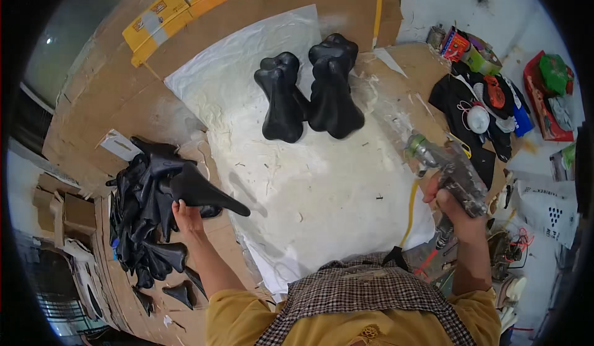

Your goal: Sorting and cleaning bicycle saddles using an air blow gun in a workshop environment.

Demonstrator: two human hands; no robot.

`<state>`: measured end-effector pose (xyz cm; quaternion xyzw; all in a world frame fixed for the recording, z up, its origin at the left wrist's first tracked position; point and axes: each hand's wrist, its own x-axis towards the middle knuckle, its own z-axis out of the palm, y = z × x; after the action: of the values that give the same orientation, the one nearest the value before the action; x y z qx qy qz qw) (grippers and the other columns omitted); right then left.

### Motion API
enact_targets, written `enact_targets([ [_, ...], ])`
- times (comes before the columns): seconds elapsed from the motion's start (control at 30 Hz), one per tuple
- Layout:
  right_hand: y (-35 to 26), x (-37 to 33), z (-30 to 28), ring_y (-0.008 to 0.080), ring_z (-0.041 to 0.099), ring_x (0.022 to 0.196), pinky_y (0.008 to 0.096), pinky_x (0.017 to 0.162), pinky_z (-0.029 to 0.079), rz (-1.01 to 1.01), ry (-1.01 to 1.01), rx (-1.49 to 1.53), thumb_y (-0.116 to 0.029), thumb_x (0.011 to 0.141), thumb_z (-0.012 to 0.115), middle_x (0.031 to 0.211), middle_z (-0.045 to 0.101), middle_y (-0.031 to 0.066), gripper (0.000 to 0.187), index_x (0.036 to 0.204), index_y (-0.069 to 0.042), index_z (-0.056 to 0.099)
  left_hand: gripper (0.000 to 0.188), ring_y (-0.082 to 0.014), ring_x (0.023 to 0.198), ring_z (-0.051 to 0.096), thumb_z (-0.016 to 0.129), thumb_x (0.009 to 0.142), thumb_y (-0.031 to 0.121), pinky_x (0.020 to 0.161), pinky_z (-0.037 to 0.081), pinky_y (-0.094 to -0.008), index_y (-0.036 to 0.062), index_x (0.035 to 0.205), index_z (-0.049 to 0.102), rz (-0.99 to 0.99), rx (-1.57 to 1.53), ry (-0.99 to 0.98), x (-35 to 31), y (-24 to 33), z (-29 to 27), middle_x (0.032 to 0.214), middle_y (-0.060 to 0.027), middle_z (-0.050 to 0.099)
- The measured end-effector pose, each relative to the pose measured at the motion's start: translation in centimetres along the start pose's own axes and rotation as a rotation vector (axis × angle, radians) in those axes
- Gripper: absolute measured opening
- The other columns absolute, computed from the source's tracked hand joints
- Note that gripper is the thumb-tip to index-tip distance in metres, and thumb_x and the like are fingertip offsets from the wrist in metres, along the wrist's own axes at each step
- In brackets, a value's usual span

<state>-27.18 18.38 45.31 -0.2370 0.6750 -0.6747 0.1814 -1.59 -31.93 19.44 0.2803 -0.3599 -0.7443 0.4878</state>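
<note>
Two clusters of black saddles [281, 102] stand ahead, between the left grip [189, 218] and right grip [447, 202]. A dark heap [139, 207] crowds the left grip's outer side; that grip closes on one black piece [201, 191]. The right grip clasps a power tool [458, 176]. Bare white sheet [315, 197] spreads between them over the cardboard-covered table [414, 58]; right and beyond rises a white wall [520, 12].

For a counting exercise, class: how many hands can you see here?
2. The left hand, at left, holds a black piece by the dark pile; the right hand, at right, grips a grey tool. No others show.
</note>
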Motion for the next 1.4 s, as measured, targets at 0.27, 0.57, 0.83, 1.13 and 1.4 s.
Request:
enact_targets([
  [0.27, 3.7, 0.5, 2.5, 0.0069, 0.054, 0.078, 0.0223, 0.067, 0.044, 0.182, -0.186, -0.254, -0.007, 0.077, 0.066, 0.089, 0.059, 0.0051, 0.048, 0.12, 0.002, 0.046, 0.025, -0.0267, 0.108, 0.051, 0.05, 0.086, 0.008, 0.093, 0.041, -0.0446, 0.0071, 0.111, 0.049, -0.094, -0.242, -0.118, 4.8, -3.6, 4.9, 0.114, -0.0106, 0.055],
  [0.57, 0.4, 1.5, 0.8, 0.0167, 0.057, 0.08, 0.0303, 0.07, 0.047, 0.058, 0.156, -0.069, -0.014, 0.075, 0.067, 0.087, 0.058, 0.01, 0.054, 0.12, 0.005, 0.043, 0.05, -0.0262, 0.105, 0.054, 0.054, 0.063, 0.001, 0.095, 0.04, -0.038, 0.0008, 0.113, 0.051, -0.382, -0.18, -0.598, 11.1, -11.3, 18.7, 0.11, -0.0107, 0.058],
  [0.83, 1.2, -0.4, -4.5, 0.0092, 0.054, 0.074, 0.0232, 0.067, 0.044, 0.278, 0.067, -0.495, -0.011, 0.071, 0.07, 0.081, 0.059, 0.0019, 0.052, 0.116, 0.004, 0.05, 0.032, -0.0169, 0.079, 0.053, 0.052, 0.061, -0.007, 0.077, 0.041, -0.0261, 0.0019, 0.091, 0.056, -0.418, 0.377, -0.669, 12.5, -17.2, 29.1, 0.084, -0.0039, 0.059],
  [1.13, 0.8, -0.7, -6.9, 0.0104, 0.054, 0.068, 0.0234, 0.063, 0.044, 0.076, 0.226, -0.223, -0.013, 0.073, 0.069, 0.078, 0.058, 0.0045, 0.051, 0.116, 0.003, 0.048, 0.029, -0.0175, 0.083, 0.053, 0.059, 0.065, -0.006, 0.082, 0.039, -0.0282, 0.0033, 0.091, 0.053, -0.247, 0.647, -0.76, 8.0, -14.4, 28.7, 0.087, -0.0039, 0.056],
  [1.4, 5.7, -1.1, -9.2, 0.0078, 0.053, 0.074, 0.0227, 0.066, 0.043, 0.256, 0.082, -0.242, -0.008, 0.075, 0.066, 0.081, 0.057, 0.0014, 0.05, 0.119, 0.004, 0.046, 0.053, -0.019, 0.099, 0.055, 0.062, 0.066, -0.008, 0.087, 0.044, -0.0302, 0.0017, 0.117, 0.048, -0.408, 0.197, -0.941, -0.4, -16.6, 36.5, 0.107, -0.0074, 0.058],
])
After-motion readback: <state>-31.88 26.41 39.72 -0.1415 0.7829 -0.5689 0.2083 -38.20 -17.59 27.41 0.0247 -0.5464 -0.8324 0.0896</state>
